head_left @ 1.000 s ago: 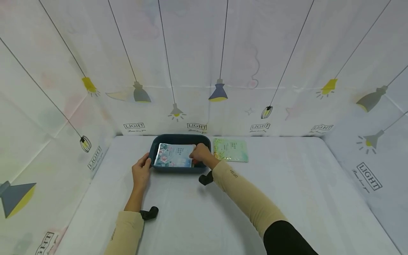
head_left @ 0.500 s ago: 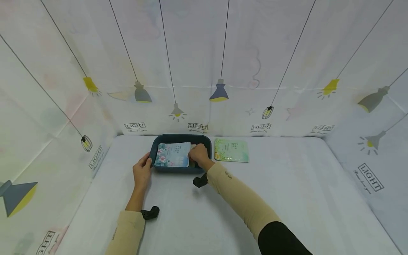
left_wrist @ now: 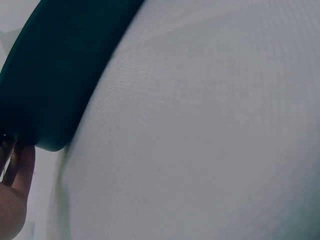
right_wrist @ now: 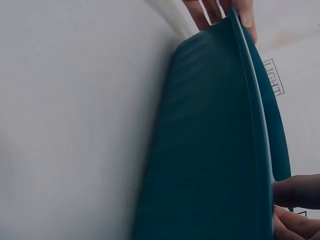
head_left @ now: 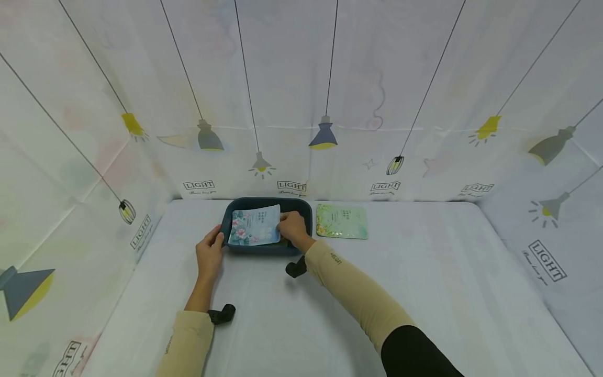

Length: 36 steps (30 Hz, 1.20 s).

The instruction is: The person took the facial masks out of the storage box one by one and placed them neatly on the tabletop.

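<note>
A dark teal tray (head_left: 268, 251) with raised walls stands at the back of the table. My left hand (head_left: 209, 254) grips its left end, thumb over the rim and fingers against the outside, as the right wrist view shows. Inside the tray sits a flat blue face-mask packet (head_left: 254, 226) with pink flowers, slightly tilted. My right hand (head_left: 293, 229) reaches over the front wall and pinches the packet's right edge between thumb and fingers. Part of that edge is hidden behind the fingers. A brownish strip shows in the tray below the right hand.
A green floral packet (head_left: 342, 222) lies flat on the table, just right of the tray. The white-covered table (head_left: 400, 293) ends at a hanging cloth wall (head_left: 424, 188) printed with lamps, close behind the tray.
The blue packet's right edge has shifted left and lifted a little, with the right hand moving slightly left along it. The left hand, tray and green packet stay put.
</note>
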Available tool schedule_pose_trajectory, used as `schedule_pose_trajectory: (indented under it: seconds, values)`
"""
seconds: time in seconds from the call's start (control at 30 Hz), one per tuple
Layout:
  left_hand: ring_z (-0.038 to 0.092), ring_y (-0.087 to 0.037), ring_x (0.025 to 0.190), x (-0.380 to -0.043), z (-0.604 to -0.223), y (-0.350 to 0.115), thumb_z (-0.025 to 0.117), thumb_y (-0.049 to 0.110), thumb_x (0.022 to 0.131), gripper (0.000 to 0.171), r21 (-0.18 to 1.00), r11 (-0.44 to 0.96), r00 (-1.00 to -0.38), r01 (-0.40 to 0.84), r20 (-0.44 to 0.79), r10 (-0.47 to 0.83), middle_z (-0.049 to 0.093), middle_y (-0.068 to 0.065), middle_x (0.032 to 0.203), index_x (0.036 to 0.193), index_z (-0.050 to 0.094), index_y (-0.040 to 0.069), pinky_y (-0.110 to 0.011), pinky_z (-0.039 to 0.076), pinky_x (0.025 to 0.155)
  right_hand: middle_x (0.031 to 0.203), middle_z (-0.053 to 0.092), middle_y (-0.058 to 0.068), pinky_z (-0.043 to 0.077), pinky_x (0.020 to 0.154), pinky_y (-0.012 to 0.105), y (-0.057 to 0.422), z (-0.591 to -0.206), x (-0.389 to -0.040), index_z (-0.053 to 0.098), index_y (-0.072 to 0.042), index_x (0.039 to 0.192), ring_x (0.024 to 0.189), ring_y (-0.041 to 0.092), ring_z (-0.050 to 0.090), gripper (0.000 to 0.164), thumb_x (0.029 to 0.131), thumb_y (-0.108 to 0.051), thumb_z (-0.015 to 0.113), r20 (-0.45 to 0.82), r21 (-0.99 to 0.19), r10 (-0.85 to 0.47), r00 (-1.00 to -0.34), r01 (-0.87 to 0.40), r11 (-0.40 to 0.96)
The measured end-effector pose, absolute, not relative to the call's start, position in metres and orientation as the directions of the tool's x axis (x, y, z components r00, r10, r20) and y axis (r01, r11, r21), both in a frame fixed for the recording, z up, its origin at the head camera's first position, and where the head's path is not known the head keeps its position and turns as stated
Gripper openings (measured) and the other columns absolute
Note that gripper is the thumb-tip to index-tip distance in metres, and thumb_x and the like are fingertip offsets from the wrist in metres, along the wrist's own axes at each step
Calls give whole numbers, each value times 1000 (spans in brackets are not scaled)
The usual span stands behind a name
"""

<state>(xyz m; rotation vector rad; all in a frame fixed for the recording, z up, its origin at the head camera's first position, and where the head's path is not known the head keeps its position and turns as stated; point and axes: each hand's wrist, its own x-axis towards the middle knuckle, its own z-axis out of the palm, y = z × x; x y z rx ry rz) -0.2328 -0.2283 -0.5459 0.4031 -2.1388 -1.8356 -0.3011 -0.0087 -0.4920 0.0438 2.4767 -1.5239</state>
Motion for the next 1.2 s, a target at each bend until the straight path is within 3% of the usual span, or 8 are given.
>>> schedule_pose_trajectory:
  seconds: [0.2,0.43,0.77,0.97,1.2]
  values:
    - [55,-29,126,-232,-546,-230,48,21,103,42,989,146,-921,-29,30,-388,51,-16,145,141,50,4,-1,48,80,101,71,19,59,59,32,-12,-495,-303,72,3,96,62,15,64,13,85,1,65,-225,-882,-51,-973,181,434]
    - [57,-27,124,-232,-546,-229,48,22,103,42,988,151,-918,-35,28,-395,52,-14,144,141,50,5,-2,48,81,101,71,19,62,66,37,-9,-492,-303,72,5,97,64,19,68,14,85,2,66,-255,-902,-55,-965,217,373]
    - [56,-29,125,-233,-547,-230,47,20,103,41,989,150,-920,-17,43,-389,52,-16,144,141,50,4,0,47,78,120,68,19,61,67,36,-2,-484,-307,70,6,110,60,12,61,26,84,5,65,-295,-935,-77,-952,271,231]
    - [54,-30,127,-234,-546,-230,48,18,103,41,992,120,-924,-32,16,-381,50,-18,145,141,49,2,1,46,77,111,69,20,61,73,38,3,-482,-308,70,5,110,60,11,59,26,85,5,65,-310,-933,-76,-948,288,215]
    - [57,-29,121,-233,-545,-228,49,19,102,40,990,142,-915,-16,43,-402,54,-18,142,139,52,2,0,48,76,100,69,17,61,69,34,9,-478,-312,71,6,106,56,10,58,23,83,5,66,-314,-930,-66,-947,292,223]
